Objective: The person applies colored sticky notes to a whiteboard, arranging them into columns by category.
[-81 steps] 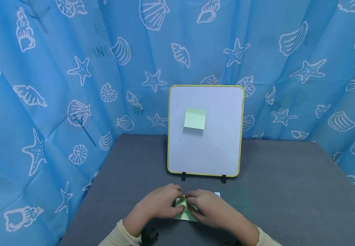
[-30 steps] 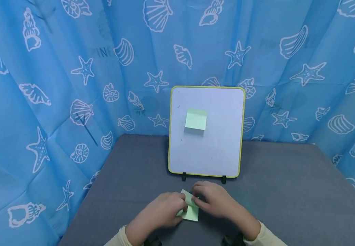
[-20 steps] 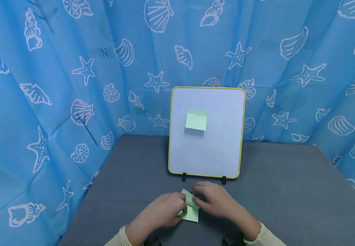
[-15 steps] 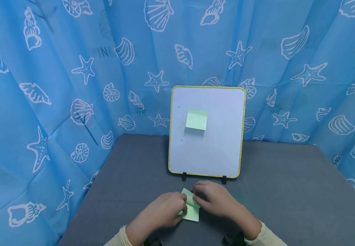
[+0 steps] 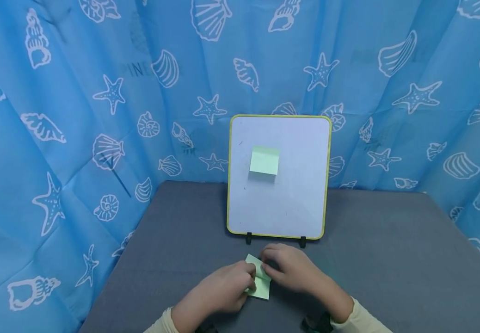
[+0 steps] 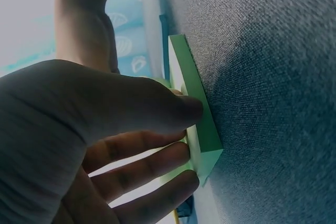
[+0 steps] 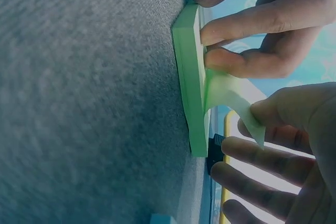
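A pale green sticky note pad (image 5: 261, 291) lies on the grey table below the whiteboard. My left hand (image 5: 229, 286) holds it at the left; in the right wrist view its fingers press the top face while the thumb touches the edge. My right hand (image 5: 291, 268) pinches the top sticky note (image 7: 236, 95) between thumb and index finger, its other fingers spread. That note curves up from the pad, part of it still against the stack. In the left wrist view, the pad's thick side (image 6: 197, 87) shows beside the left thumb.
A yellow-edged whiteboard (image 5: 298, 194) stands behind the hands on black feet (image 5: 249, 238). One green sticky note (image 5: 264, 160) is stuck on it. A small blue object (image 7: 163, 220) shows at the right wrist view's bottom edge. A blue shell-patterned curtain (image 5: 211, 60) hangs behind.
Earlier both hands met over the pad. Since then the right hand has drawn slightly up and right with the top note lifted. Over the last half second the left hand has shifted slightly right.
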{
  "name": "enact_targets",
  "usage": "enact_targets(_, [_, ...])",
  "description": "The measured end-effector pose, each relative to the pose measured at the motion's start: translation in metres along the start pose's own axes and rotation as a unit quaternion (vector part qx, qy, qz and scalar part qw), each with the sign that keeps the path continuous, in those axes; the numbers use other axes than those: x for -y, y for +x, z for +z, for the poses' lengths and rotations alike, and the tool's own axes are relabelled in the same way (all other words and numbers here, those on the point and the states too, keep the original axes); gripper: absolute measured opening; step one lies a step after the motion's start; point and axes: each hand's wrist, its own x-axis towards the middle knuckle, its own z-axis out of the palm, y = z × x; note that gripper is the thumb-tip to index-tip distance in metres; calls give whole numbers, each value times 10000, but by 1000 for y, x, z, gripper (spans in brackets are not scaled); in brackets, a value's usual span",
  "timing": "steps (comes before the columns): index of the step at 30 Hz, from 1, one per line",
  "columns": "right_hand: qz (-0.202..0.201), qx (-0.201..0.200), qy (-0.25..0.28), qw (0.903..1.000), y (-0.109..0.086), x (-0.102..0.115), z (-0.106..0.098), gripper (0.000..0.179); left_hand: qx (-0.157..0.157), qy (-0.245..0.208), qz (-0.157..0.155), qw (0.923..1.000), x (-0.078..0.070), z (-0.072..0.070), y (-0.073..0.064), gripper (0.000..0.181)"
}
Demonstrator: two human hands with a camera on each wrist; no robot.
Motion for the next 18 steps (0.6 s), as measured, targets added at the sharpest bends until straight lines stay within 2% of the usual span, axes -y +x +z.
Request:
enact_targets(8, [133, -25, -47, 9999, 0, 0, -2, 6, -23, -27, -113, 9999, -1, 0, 0, 22])
enact_targets(18, [194, -51, -55, 9998, 1, -3, -5, 6, -48, 13, -100, 9999, -1, 1, 1, 23])
